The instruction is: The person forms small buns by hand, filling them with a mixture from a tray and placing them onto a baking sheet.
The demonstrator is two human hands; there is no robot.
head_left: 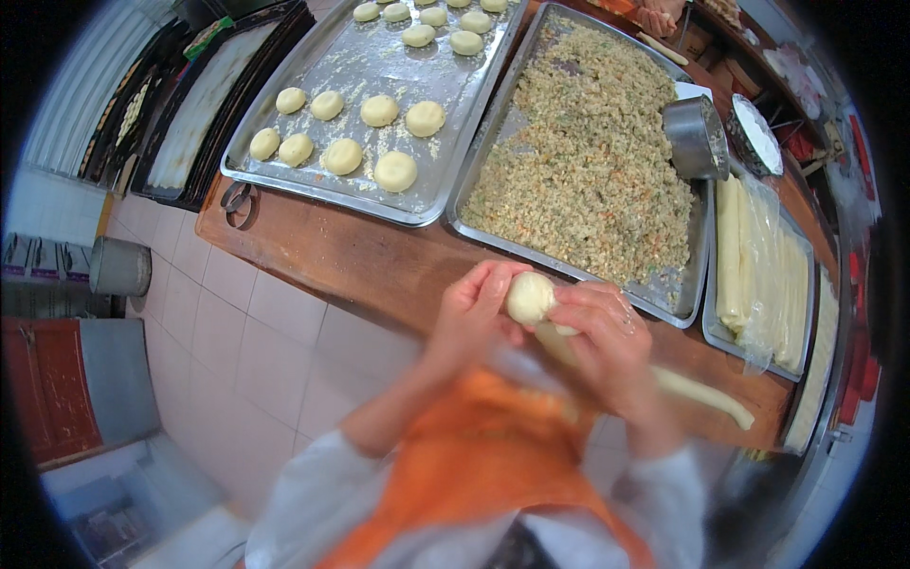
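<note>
Both of my hands are raised over the front edge of the wooden table around a pale, round dough ball. My left hand cups it from the left, and the fingers of my right hand press on its right side. A long rope of pale dough lies along the table beneath and right of my hands. Just beyond them is a steel tray of crumbly, speckled filling. At the upper left, a tray holds several flattened dough rounds on a floury surface.
Two metal rings sit by the table's left corner. A steel cup, a bowl of white stuff and wrapped dough rolls are rightward. Stacked dark trays and a pot are leftward. Another person's hand shows at top.
</note>
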